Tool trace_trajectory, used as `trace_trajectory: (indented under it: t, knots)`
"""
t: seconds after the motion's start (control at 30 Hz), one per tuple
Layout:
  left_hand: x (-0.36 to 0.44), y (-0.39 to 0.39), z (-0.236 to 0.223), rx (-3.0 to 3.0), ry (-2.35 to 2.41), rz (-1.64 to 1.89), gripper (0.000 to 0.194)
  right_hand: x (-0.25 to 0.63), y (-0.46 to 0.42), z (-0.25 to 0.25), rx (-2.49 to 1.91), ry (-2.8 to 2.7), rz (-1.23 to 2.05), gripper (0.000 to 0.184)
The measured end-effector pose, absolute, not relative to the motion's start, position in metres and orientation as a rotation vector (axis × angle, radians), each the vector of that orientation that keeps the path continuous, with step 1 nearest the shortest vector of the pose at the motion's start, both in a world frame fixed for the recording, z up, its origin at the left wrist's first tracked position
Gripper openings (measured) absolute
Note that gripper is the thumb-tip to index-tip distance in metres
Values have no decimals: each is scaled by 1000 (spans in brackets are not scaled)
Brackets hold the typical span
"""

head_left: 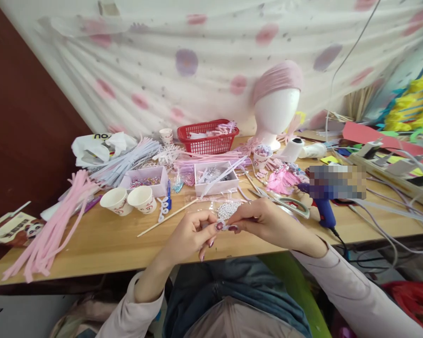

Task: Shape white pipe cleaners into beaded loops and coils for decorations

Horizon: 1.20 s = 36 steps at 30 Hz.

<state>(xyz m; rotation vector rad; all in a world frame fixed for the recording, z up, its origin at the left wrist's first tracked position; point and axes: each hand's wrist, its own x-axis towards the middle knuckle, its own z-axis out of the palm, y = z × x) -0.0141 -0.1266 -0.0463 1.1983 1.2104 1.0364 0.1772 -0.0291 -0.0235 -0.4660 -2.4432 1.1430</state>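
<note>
My left hand (192, 234) and my right hand (268, 220) meet above the front edge of the wooden table (102, 244). Both pinch a small pale piece (223, 226) between thumb and fingertips; I cannot make out what it is. Just beyond the fingers lies a clear bag of white pearl beads (228, 209). A thin wooden stick (167, 217) lies left of my hands. Scissors (285, 203) rest right behind my right hand.
Two paper cups (129, 199), trays of beads (146, 180) and trims (215, 178), pink pipe cleaners (52, 230), a red basket (207, 136), a foam head with a pink cap (277, 105), a blue glue gun (322, 209) and cables (391, 211) crowd the table.
</note>
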Motion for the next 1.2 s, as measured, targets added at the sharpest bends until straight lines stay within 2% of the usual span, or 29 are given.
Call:
trace_trajectory:
  t: [0.27, 0.4, 0.67, 1.03, 1.2]
  knots:
    - [-21, -127, -42, 1305, 1285, 939, 22, 176, -36, -29, -598, -2359, 1263, 23]
    - [-24, -132, -43, 1214, 1298, 1063, 30, 174, -36, -33, -640, -2237, 1334, 29]
    - [-18, -136, -51, 1125, 1332, 1315, 26, 168, -40, -45, -590, -2138, 1486, 32]
    - [-24, -143, -50, 987, 1312, 1259, 34, 160, -39, -53, -629, -1961, 1630, 28]
    - [-23, -146, -56, 1093, 1320, 1187, 34, 158, -40, -55, -645, -2097, 1476, 31]
